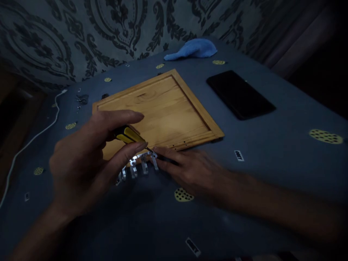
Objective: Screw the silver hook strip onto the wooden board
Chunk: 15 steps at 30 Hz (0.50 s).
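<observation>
A framed wooden board (163, 108) lies flat on a dark blue bedsheet (272, 152). Against its near edge rests a metal hook rack (137, 164) with several silver hooks. My left hand (87, 159) is closed round a screwdriver with a yellow and black handle (126, 135), its tip pointing at the rack's right end. My right hand (190, 168) lies flat beside the rack, fingers stretched out and touching its right end; the hand is slightly blurred.
A black phone (240, 94) lies face down to the right of the board. A blue cloth (194, 49) sits at the far edge. A white cable (29, 137) runs along the left. Small screws (81, 98) lie near the board's far left corner. A patterned curtain hangs behind.
</observation>
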Available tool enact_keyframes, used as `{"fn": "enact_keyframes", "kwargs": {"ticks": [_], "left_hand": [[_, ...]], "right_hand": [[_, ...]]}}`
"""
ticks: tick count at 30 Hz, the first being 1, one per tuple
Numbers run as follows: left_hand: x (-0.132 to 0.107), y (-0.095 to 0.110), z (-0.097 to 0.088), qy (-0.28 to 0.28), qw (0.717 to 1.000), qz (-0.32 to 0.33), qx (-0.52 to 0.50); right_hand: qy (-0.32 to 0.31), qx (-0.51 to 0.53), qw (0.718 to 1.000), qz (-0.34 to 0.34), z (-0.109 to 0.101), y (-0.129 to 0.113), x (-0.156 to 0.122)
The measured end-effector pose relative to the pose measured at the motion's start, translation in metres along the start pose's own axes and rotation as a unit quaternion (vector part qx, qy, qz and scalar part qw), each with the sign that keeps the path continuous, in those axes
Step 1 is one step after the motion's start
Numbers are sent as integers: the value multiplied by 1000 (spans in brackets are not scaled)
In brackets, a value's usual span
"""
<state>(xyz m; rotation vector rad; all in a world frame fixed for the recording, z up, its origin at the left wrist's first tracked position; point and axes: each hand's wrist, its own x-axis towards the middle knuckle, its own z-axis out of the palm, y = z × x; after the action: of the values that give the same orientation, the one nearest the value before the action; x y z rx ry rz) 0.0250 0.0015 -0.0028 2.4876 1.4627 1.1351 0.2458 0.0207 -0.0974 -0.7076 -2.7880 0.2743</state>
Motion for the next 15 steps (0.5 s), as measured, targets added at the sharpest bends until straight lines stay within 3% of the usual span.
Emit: {"fn": "enact_keyframes", "kwargs": {"ticks": [8,15], "left_hand": [[5,-4,-9,-59,996,29,-68],[0,-1,-2,-18,999,38,-14]], "right_hand": [[-18,-5,1000,12,-2,-1,2],[-27,15,999,12,-4,-1,2]]}}
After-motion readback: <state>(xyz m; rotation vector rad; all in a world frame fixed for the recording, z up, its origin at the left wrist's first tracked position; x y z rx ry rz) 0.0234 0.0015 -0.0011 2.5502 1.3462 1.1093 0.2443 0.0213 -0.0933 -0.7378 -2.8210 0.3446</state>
